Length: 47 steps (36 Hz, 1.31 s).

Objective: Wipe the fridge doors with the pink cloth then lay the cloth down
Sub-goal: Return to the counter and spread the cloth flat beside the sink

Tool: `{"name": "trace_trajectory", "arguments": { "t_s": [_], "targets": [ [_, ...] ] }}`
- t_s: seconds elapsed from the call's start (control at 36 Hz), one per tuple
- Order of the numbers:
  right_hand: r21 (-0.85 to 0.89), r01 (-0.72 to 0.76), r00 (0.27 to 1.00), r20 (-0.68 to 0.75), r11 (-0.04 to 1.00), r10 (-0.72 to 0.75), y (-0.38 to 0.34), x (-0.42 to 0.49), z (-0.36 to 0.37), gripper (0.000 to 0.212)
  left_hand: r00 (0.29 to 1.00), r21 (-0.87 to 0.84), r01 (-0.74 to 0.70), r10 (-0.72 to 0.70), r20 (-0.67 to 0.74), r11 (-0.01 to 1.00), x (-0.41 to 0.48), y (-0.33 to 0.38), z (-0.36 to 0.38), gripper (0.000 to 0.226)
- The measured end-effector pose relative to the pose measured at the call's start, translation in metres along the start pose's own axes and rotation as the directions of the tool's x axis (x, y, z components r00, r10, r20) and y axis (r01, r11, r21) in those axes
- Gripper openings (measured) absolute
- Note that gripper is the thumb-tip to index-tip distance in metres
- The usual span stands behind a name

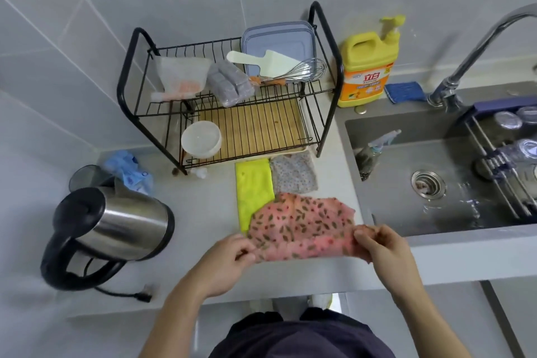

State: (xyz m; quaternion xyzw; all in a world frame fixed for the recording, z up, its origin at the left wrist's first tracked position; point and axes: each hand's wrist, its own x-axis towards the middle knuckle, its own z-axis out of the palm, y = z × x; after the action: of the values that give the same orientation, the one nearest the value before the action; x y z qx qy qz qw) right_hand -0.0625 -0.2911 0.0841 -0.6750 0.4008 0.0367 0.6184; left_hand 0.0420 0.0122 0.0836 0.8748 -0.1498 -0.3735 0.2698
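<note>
A pink cloth [302, 224] with a dark leaf pattern is spread over the grey countertop [203, 206] near its front edge. My left hand [229, 259] pinches the cloth's near left corner. At the near right corner, my right hand [383, 247] pinches the edge with fingers curled. The cloth's far part lies on the counter and overlaps a yellow-green cloth [254, 192]. No fridge is in view.
A flowered grey cloth [293, 173] lies beside the yellow-green one. Behind them stands a black dish rack [232, 102]. A steel kettle [113, 227] sits at the left, the sink [436, 177] and tap [470, 55] at the right, a yellow detergent bottle [367, 67] behind.
</note>
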Motion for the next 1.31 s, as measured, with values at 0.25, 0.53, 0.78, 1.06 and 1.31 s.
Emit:
{"name": "trace_trajectory", "arguments": {
  "t_s": [0.25, 0.53, 0.78, 1.06, 1.31],
  "targets": [
    [-0.352, -0.102, 0.994, 0.011, 0.931, 0.113, 0.008, 0.019, -0.012, 0.015, 0.991, -0.112, 0.101, -0.091, 0.093, 0.988, 0.009, -0.003, 0.005, 0.016],
    [-0.302, -0.050, 0.993, -0.117, 0.952, 0.015, 0.011, 0.064, 0.002, 0.024, 0.898, -0.401, 0.014, -0.187, -0.397, 0.916, 0.068, 0.010, 0.016, 0.014],
    [-0.577, -0.220, 0.976, -0.125, 0.787, 0.181, 0.051, 0.063, 0.005, 0.039, 0.834, -0.389, 0.358, -0.478, -0.276, 0.849, 0.073, -0.012, 0.051, 0.024],
    [-0.575, -0.198, 0.980, -0.104, 0.794, 0.169, 0.071, 0.056, 0.021, 0.031, 0.875, -0.396, 0.391, -0.469, -0.119, 0.831, 0.073, -0.007, 0.067, 0.020],
    [-0.644, -0.275, 0.960, -0.138, 0.714, 0.245, 0.065, 0.059, -0.002, 0.025, 0.863, -0.165, 0.497, -0.464, 0.200, 0.852, 0.056, -0.027, 0.067, 0.024]
  ]
}}
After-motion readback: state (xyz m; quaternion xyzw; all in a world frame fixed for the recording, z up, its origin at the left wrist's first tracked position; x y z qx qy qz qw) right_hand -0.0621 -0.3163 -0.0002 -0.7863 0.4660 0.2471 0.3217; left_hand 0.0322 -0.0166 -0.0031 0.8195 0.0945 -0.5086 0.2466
